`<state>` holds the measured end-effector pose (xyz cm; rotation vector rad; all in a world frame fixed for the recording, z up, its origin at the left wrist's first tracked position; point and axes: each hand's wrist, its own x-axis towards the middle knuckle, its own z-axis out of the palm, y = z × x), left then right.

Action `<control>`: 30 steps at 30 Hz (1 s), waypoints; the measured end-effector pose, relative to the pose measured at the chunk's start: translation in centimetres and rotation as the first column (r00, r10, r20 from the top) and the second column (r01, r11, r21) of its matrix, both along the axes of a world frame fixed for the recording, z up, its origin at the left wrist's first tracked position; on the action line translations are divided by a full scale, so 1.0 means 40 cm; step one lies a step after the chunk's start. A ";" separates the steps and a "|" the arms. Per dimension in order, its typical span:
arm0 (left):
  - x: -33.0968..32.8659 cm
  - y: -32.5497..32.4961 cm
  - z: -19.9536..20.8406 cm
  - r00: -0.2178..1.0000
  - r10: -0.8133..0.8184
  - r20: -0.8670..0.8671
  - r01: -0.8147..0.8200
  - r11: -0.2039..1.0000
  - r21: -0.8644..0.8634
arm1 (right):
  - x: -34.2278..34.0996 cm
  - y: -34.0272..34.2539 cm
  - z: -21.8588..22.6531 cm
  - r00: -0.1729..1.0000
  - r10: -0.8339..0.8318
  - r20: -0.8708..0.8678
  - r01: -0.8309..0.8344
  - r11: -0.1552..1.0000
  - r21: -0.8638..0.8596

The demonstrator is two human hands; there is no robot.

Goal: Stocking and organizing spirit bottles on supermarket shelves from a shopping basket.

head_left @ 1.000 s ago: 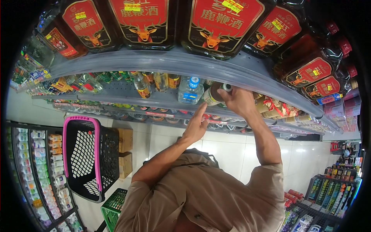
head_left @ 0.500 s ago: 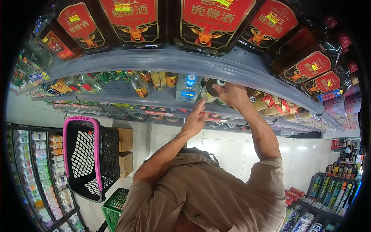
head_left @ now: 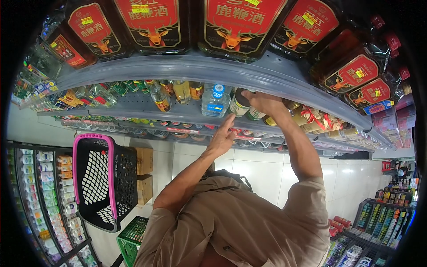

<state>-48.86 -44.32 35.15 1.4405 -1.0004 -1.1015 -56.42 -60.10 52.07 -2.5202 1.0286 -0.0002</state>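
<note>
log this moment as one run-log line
right grip: at brown-topped bottle, hold unclear | left grip: open, near bottle's lower end | clear blue-capped bottle: on shelf, left of it

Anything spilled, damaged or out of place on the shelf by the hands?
Nothing stands out: no spill or damage shows around the dark-topped container by the right hand. The clear, blue-capped bottle next to it looks intact. What the hand covers cannot be checked.

dark bottle (head_left: 239, 107) stands more upright than before
</note>
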 end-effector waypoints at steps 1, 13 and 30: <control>0.001 0.005 0.000 1.000 0.000 0.006 0.000 1.000 -0.026 | 0.001 0.000 -0.001 1.000 0.018 -0.011 -0.018 1.000 -0.007; 0.058 0.412 -0.275 0.981 0.103 -0.163 -0.047 0.947 0.319 | 0.000 -0.013 -0.027 0.997 0.035 0.064 -0.030 0.996 -0.078; -0.023 0.759 -0.491 0.916 0.081 -0.392 0.017 0.971 0.239 | 0.001 -0.016 -0.034 0.999 -0.044 0.003 0.044 0.997 0.063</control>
